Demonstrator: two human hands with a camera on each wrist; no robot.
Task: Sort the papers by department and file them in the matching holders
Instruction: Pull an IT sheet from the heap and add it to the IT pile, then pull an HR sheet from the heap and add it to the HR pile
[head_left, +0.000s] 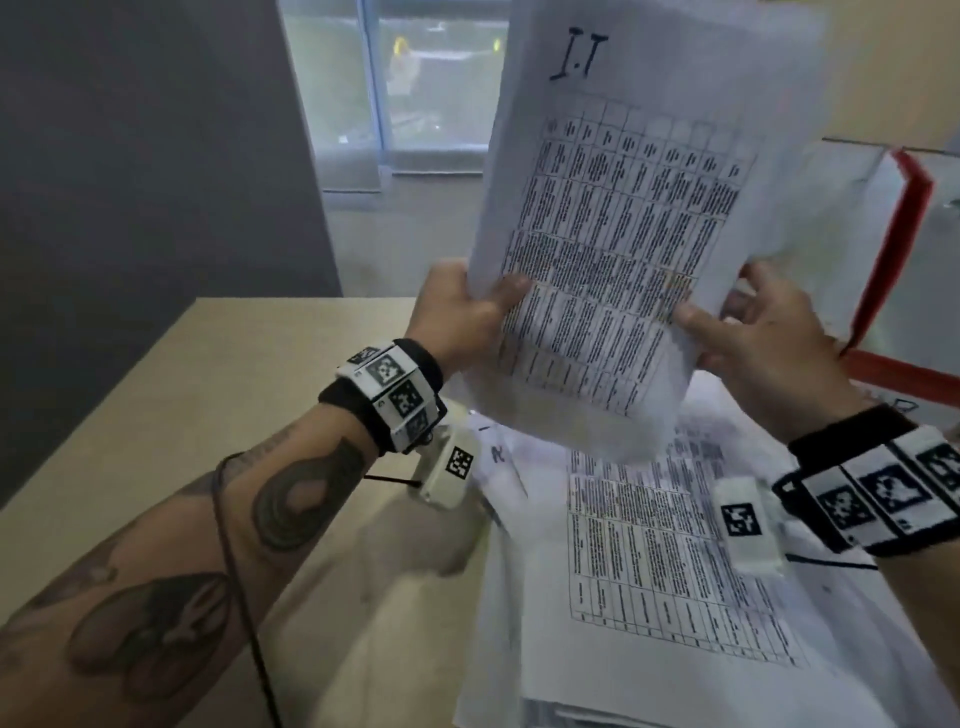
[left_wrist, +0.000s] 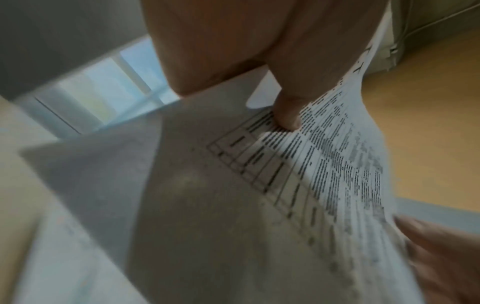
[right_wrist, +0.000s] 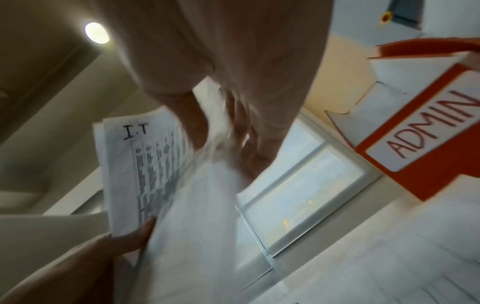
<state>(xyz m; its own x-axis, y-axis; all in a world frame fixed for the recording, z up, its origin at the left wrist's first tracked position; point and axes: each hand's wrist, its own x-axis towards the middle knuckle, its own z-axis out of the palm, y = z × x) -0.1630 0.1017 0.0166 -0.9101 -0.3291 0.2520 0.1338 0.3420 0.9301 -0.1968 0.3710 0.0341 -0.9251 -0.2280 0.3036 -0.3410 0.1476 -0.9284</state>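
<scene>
both hands, left (head_left: 457, 312) and right (head_left: 763, 338), are pinching the "i.t" sheets (head_left: 623, 218) upright above the desk pile (head_left: 675, 571); sheets could slip loose, or, seemingly, be going into the nearby admin holder (right_wrist: 426, 131) wrongly.

Tabletop with loose papers and a red holder

The pale wood-toned tabletop (head_left: 218, 395) runs from the lower left toward the back, its left part bare and its far edge set before a dark wall and a window. On its right half lies a loose spread of papers (head_left: 675, 571), white sheets printed with ruled tables of dense text, overlapping at slightly different angles, with more sheet edges stacked beneath at the near edge. At the right rear stands a red and white holder (right_wrist: 426, 127), labelled "ADMIN" on its front in the right wrist view, just behind the papers.
</scene>
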